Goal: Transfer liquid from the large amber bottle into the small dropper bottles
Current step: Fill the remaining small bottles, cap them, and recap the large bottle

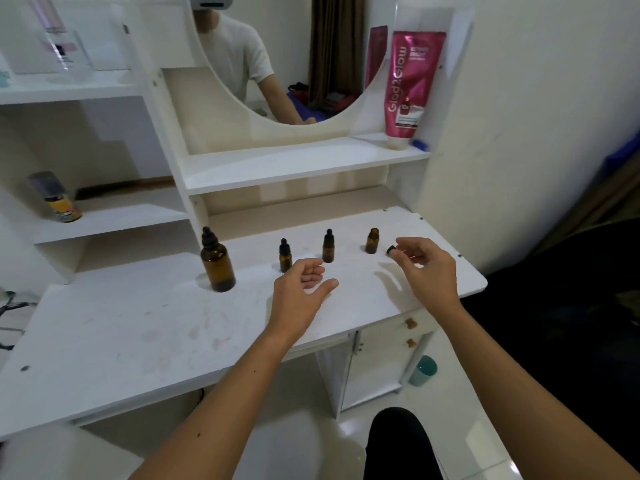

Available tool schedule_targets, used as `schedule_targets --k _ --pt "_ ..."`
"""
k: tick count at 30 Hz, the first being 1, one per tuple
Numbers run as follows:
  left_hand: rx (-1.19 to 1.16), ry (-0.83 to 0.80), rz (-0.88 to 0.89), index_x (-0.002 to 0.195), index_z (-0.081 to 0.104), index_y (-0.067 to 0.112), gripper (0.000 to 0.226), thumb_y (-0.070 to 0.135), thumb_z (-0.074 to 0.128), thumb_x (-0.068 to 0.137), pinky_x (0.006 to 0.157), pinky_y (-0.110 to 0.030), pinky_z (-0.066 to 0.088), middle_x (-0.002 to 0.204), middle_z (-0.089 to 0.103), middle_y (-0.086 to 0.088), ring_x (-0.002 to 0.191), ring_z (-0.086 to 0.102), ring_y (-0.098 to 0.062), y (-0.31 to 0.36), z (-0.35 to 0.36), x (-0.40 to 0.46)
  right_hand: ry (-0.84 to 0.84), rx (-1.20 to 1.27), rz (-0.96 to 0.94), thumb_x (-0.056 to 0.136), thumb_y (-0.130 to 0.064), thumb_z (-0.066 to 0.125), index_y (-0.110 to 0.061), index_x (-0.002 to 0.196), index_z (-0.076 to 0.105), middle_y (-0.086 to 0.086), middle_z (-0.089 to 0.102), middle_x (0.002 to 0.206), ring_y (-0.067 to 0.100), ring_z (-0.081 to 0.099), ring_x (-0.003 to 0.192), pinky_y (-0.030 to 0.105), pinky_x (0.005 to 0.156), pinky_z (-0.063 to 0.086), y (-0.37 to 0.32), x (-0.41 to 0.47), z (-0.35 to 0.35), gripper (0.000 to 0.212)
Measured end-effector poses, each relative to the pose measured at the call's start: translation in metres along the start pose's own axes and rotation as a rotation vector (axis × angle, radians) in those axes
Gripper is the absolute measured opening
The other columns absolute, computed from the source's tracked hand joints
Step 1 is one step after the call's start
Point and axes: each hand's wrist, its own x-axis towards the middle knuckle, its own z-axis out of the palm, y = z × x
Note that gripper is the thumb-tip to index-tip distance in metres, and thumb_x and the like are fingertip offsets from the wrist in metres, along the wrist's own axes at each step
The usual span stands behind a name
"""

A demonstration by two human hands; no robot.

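The big bottle (217, 263) stands capped at the left of the worktop (138, 323). To its right stand three small bottles in a row; the farthest small bottle (372, 241) is open, ready for filling. The right hand (427, 268) pinches its cap (391, 250) just beside it (probably setting it aside). The left hand (301, 289) hovers between, fingers loosely curled and empty.

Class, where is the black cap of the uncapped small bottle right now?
In the head view, the cap is on the right, pinched in the right hand, just right of the open bottle on the white desk.
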Motion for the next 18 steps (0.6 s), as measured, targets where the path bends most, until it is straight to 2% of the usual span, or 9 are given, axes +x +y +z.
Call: schedule_targets --k 3,7,12,15,18 --pt "0.007 -0.044 0.004 0.132 0.065 0.02 0.051 0.031 0.084 0.086 0.098 -0.024 0.056 0.12 0.071 0.01 0.108 0.067 -0.004 0.005 0.019 0.009 -0.008 -0.052 0.071 0.089 -0.028 0.083 -0.02 0.116 0.077 -0.009 0.076 0.108 0.004 0.07 0.095 0.011 0.086 0.05 0.019 0.012 -0.004 0.029" --pt "0.076 -0.065 0.028 0.137 0.063 0.02 0.055 0.033 0.082 0.087 0.103 -0.027 0.055 0.128 0.07 0.007 0.113 0.066 -0.006 0.008 0.042 0.027 -0.064 -0.143 0.128 0.088 -0.03 0.084 -0.02 0.117 0.077 -0.007 0.071 0.111 0.012 0.065 0.1 0.024 0.093 0.052 0.033 0.026 -0.001 0.031" --pt "0.109 -0.084 0.05 0.14 0.061 0.018 0.057 0.031 0.081 0.089 0.104 -0.029 0.054 0.131 0.069 0.004 0.116 0.065 -0.009 0.009 0.06 0.044 -0.119 -0.3 0.128 0.09 -0.03 0.08 -0.015 0.116 0.078 0.0 0.066 0.108 0.019 0.062 0.104 0.035 0.096 0.052 0.041 0.037 0.009 0.029" --pt "0.112 -0.083 0.045 0.14 0.061 0.02 0.055 0.031 0.081 0.089 0.103 -0.027 0.054 0.13 0.069 0.005 0.115 0.065 -0.007 0.009 0.069 0.053 -0.099 -0.333 0.12 0.093 -0.03 0.077 -0.017 0.109 0.08 0.0 0.066 0.103 0.021 0.062 0.1 0.037 0.092 0.053 0.045 0.038 0.011 0.021" --pt "0.111 -0.075 0.035 0.139 0.061 0.019 0.054 0.029 0.08 0.09 0.104 -0.03 0.054 0.13 0.068 0.004 0.116 0.065 -0.008 0.01 0.08 0.06 -0.039 -0.298 0.108 0.095 -0.028 0.075 -0.018 0.108 0.079 -0.003 0.069 0.103 0.016 0.063 0.097 0.034 0.093 0.053 0.045 0.034 0.009 0.018"
